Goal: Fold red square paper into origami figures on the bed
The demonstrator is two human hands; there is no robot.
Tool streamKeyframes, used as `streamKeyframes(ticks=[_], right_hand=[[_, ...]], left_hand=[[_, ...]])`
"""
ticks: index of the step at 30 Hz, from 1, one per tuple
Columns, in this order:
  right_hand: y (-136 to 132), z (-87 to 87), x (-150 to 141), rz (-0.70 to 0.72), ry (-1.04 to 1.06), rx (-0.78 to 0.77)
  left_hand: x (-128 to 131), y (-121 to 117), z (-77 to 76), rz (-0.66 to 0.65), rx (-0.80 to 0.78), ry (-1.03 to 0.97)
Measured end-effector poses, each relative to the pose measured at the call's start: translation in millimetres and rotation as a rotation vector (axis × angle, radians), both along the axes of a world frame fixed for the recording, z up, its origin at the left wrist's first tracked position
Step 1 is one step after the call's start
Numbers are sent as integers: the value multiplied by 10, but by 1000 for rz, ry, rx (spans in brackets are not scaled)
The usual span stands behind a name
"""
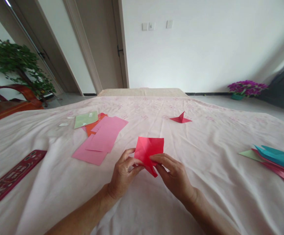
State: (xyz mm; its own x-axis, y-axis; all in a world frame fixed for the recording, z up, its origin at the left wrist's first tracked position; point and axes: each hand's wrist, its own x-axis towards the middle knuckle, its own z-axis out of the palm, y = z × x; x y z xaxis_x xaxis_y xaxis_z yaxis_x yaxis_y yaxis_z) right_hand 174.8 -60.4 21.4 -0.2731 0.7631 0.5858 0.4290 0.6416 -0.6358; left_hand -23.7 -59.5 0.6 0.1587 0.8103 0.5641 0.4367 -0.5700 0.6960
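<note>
Between my two hands, above the cloth, is a red sheet of paper (149, 146) with creases across it and a narrow folded point at its lower end. My left hand (125, 169) pinches its left side, the thumb near the lower edge. On the other side, my right hand (172, 173) grips the lower right part, fingertips pressed on the folds. Part of the folded lower section is hidden behind the fingers. Beyond my hands lies a small folded red paper piece (181, 118) with one point standing up.
Pink paper sheets (105, 135), an orange sheet (91, 128) and a light green packet (86, 119) overlap at left. A dark red patterned case-like object (14, 176) lies nearer. Folded blue paper (277, 156) tops a pile at right. The pale pink cloth (205, 202) is wrinkled.
</note>
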Motion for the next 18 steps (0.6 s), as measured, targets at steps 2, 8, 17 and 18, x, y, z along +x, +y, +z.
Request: streamKeyframes(ticks=[2, 8, 17, 18], right_hand=[[-27, 19, 6, 19, 45, -62], [-73, -13, 4, 67, -18, -136], [-58, -123, -75, 6, -62, 35], [-62, -120, -64, 15, -71, 44]], left_hand=[[7, 0, 4, 33, 10, -7], [37, -2, 18, 120, -19, -24], [105, -18, 2, 46, 10, -47], [104, -15, -1, 39, -29, -95]])
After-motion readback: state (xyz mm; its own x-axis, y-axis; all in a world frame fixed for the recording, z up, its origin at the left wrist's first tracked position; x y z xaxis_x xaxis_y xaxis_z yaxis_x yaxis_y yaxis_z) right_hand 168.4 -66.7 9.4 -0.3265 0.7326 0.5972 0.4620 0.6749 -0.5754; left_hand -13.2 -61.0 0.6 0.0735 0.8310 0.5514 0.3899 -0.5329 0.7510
